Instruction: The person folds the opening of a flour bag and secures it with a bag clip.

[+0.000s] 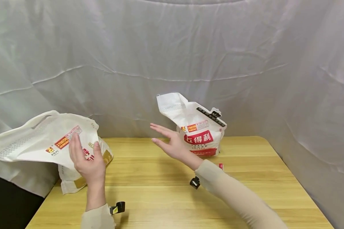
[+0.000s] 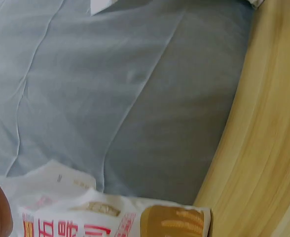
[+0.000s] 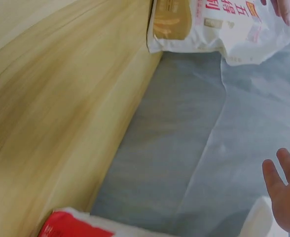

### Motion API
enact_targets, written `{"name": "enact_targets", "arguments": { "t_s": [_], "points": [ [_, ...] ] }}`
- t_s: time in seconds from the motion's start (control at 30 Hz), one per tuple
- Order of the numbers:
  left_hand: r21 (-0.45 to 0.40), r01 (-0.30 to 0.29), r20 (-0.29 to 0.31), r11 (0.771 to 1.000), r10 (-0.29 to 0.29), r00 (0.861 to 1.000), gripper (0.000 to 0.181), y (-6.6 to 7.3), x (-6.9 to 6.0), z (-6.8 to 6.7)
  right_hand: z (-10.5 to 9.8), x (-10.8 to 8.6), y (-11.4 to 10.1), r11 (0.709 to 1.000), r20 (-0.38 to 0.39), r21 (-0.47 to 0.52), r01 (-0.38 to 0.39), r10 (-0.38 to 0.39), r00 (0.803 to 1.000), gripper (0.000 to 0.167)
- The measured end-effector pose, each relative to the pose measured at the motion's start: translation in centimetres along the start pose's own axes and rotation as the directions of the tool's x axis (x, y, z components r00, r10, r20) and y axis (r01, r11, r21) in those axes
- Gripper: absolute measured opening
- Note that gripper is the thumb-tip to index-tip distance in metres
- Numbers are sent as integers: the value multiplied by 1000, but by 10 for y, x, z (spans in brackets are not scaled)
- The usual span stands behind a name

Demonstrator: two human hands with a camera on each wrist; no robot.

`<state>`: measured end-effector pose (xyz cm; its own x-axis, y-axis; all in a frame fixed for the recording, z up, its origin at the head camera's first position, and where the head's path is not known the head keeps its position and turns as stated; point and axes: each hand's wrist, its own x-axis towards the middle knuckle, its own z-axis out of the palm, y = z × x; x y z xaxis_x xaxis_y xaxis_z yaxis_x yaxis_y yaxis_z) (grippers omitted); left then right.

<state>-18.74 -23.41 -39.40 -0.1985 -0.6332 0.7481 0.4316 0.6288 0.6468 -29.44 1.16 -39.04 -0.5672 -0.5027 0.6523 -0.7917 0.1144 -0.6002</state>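
My left hand (image 1: 90, 165) is raised in front of a white flour bag (image 1: 34, 136) at the left, fingers straight and thumb apart. Whether it touches the bag I cannot tell. The bag's top leans left, and its brown printed side (image 2: 172, 222) shows in the left wrist view. Toward the table's middle my right hand (image 1: 175, 144) is held up with fingers extended, gripping nothing. Just behind it stands a second white flour bag (image 1: 200, 143) with red print. A black clip (image 1: 211, 116) lies across that bag's upper right; its loose top corner points up and left.
The wooden table (image 1: 149, 190) carries both bags along its back part. A grey cloth (image 1: 132, 47) hangs behind and at the sides. A small red object (image 1: 221, 166), partly hidden by my right sleeve (image 1: 235, 190), lies on the table.
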Motion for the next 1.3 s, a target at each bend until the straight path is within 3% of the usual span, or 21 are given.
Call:
{"name": "enact_targets", "arguments": {
  "t_s": [0.13,0.27,0.43,0.57,0.73,0.87,0.97,1.1,1.2,1.3],
  "points": [
    [23,38,-69,999,-36,997,60,5,5,-9,16,9,-2,1000,7,2,5,-5,1000,47],
    [50,62,-143,997,-54,988,61,-3,11,-18,31,16,-2,1000,34,5,-6,6,999,47],
    [53,64,-282,997,-47,958,66,-17,17,-29,47,20,0,998,72,18,-54,53,996,48],
    [57,131,-317,990,-107,942,72,-26,19,-36,58,24,3,993,93,30,-118,114,989,48],
    [48,272,-287,961,-247,925,76,-37,18,-42,74,29,11,979,108,56,-194,187,976,49],
    [49,352,-235,935,-332,914,80,-49,15,-40,87,35,17,967,102,71,-246,238,966,49],
    [51,409,-212,911,-391,896,86,-54,14,-37,97,41,19,940,124,90,-330,318,940,50],
    [83,469,-193,879,-448,873,89,-73,14,-38,112,46,21,899,166,112,-423,403,900,51],
    [114,482,-167,869,-462,871,89,-89,11,-41,122,48,21,888,198,105,-447,422,885,51],
    [109,514,-134,851,-500,856,87,-93,8,-43,127,49,22,879,231,79,-471,444,866,51]
  ]
}}
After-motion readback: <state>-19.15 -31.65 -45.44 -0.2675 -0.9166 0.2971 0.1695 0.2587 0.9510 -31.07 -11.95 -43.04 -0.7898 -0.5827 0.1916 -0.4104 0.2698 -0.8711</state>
